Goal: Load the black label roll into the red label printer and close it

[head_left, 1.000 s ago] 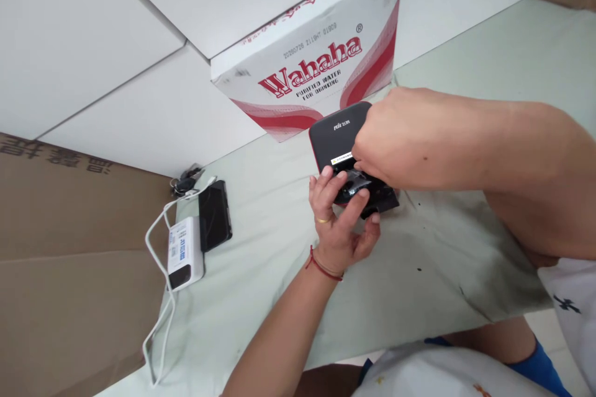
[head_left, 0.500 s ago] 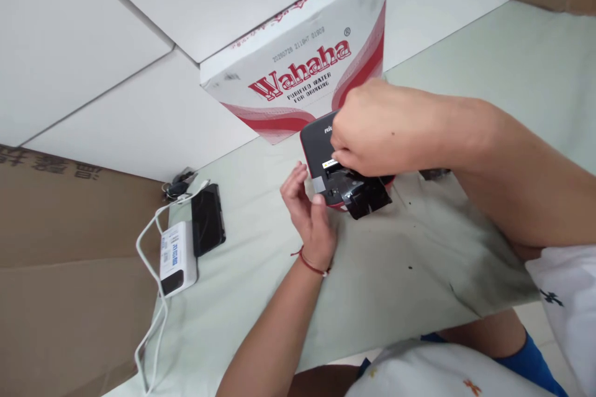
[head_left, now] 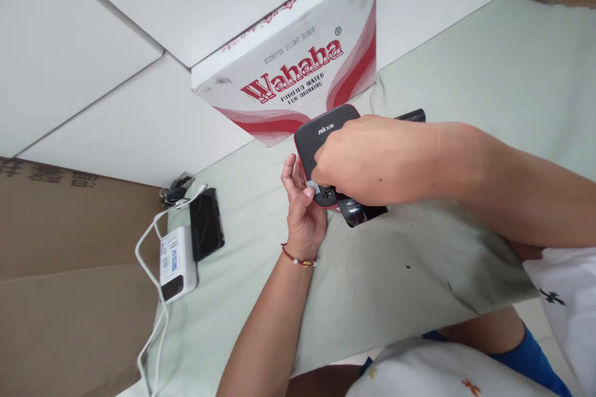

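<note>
A flat, rounded black device with a red edge and white lettering is tilted up off the green cloth, in front of the Wahaha carton. My left hand grips its near left corner, thumb on top beside a grey patch and the other fingers behind the edge. Over the device's face lies my right hand, fingers curled in and pressed down; what they pinch is hidden. A glossy black strip hangs from the device's near side below that hand. Beyond the right wrist a dark, rounded end sticks out.
The white and red carton stands against white panels. To the left lie a black phone, a white power bank with a white cable, and dark small items. A brown cardboard box borders the green cloth.
My right hand has shifted left and down across the device, covering its white label. More of the lettering shows. My left wrist has turned, and the dark end beyond my right wrist has appeared.
</note>
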Available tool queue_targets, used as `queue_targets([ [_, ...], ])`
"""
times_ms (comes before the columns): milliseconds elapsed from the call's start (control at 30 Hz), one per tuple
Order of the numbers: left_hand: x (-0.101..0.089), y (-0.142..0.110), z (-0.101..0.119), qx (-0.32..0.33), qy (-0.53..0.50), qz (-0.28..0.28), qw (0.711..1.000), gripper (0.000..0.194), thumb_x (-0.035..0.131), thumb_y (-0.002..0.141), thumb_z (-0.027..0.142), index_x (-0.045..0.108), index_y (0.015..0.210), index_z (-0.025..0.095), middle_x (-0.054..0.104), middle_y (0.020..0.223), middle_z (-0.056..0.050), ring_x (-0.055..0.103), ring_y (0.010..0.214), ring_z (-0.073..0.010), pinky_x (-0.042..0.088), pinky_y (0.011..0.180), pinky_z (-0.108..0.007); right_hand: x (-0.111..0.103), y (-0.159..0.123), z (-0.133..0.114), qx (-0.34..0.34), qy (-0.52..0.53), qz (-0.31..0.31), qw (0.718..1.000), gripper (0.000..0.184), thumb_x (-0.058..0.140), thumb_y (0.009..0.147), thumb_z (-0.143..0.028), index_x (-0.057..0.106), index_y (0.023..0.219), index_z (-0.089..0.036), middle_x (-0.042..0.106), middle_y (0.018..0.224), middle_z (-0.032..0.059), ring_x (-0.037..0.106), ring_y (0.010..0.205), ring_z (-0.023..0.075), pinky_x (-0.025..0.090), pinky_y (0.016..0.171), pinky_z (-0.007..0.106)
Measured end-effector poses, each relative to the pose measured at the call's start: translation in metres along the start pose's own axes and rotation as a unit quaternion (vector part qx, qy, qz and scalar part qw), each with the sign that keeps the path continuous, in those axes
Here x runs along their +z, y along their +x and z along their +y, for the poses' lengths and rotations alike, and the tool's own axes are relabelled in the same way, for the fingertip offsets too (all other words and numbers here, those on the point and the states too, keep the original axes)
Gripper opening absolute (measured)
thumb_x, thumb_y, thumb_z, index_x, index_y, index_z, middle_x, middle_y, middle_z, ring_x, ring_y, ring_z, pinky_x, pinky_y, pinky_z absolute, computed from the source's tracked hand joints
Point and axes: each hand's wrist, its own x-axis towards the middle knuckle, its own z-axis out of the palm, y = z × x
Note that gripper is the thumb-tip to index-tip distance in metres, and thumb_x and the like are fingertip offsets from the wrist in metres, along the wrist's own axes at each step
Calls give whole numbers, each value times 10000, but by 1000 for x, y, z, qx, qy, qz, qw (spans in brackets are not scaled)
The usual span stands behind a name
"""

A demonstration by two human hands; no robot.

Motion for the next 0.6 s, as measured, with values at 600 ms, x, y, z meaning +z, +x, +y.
queue_targets([
  [600,15,-3,20,-72,-68,19,995,839,952,793,325,642,1558,479,700,1664,27,744,1380,-215,645,993,-291,3,-1,9,-47,-44,-27,998,302,686,939,-109,798,1199,-214,771,956,53,634,767,209,450,758,364],
])
